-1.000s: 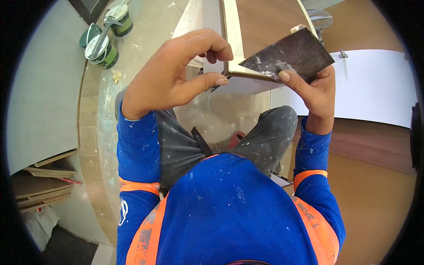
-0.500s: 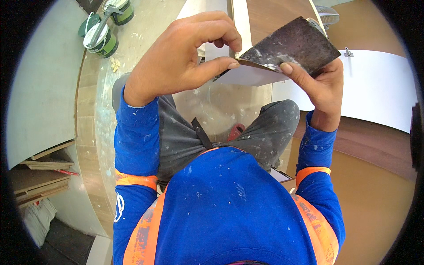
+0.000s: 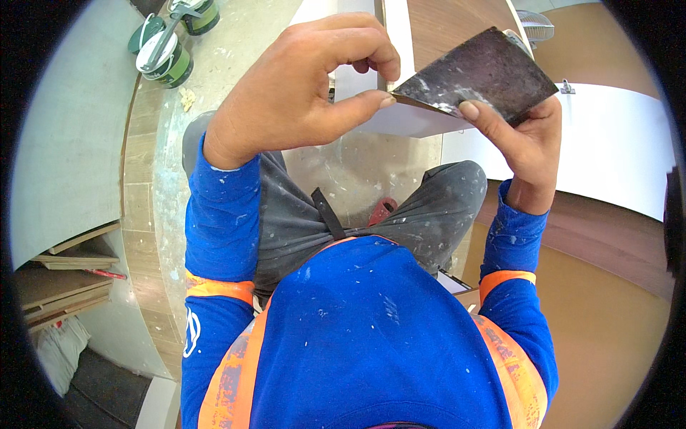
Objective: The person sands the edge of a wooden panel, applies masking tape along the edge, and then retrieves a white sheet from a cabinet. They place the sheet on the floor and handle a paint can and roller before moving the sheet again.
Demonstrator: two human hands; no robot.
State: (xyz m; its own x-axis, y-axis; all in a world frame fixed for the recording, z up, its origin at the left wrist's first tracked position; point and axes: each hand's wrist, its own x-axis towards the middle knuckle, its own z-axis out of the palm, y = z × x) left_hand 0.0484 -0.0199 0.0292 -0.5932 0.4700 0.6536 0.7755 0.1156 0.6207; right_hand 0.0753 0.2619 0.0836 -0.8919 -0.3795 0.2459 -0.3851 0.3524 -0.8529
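Observation:
My right hand grips a dark flat scraper blade by its near right edge. The thumb lies on top of the blade and the fingers are underneath. White smears mark the blade near its left corner. That corner points at my left hand, which has thumb and forefinger curved and apart, with nothing visible held between them. The left thumb tip is very close to the blade's corner; contact is hard to tell. Beyond both hands is a wooden piece with a brown board and a pale edge strip.
Green and white buckets stand on the floor at the upper left. A white panel with a small metal fitting lies to the right. A fan is behind it. Stacked boards sit at the far left.
Both hands and the blade have shifted slightly to the right in the picture. The right hand keeps its grip on the blade, and the left keeps its curved shape.

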